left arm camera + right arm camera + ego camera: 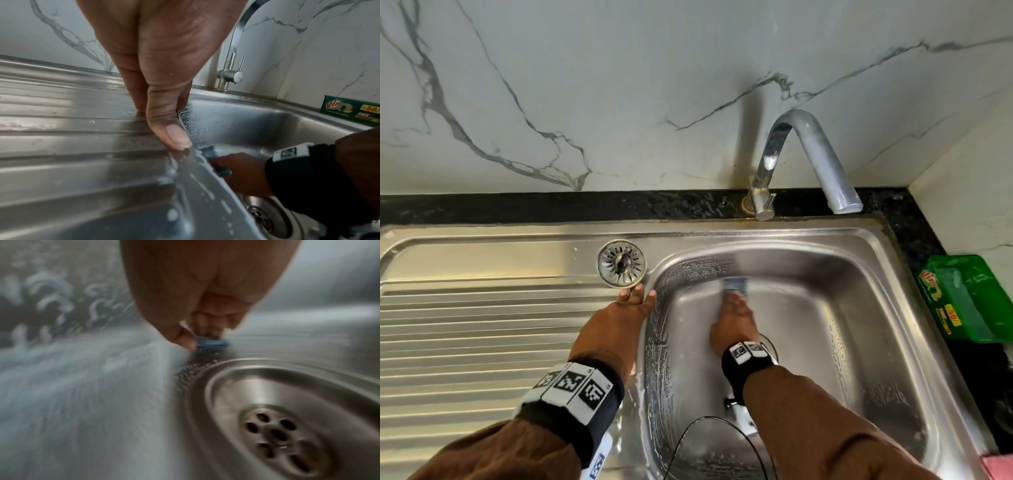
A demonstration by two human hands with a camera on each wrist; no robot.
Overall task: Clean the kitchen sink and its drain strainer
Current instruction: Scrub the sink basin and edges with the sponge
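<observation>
The right hand grips a soft blue scrubber on the soapy, likely slippery sink floor, while the left hand rests flat-fingered on the basin's left edge beside the light, stiff strainer, best lifted by its centre knob.

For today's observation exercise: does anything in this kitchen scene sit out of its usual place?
Yes: the drain strainer lies on the draining board, beside the left hand, not in the open drain.
</observation>
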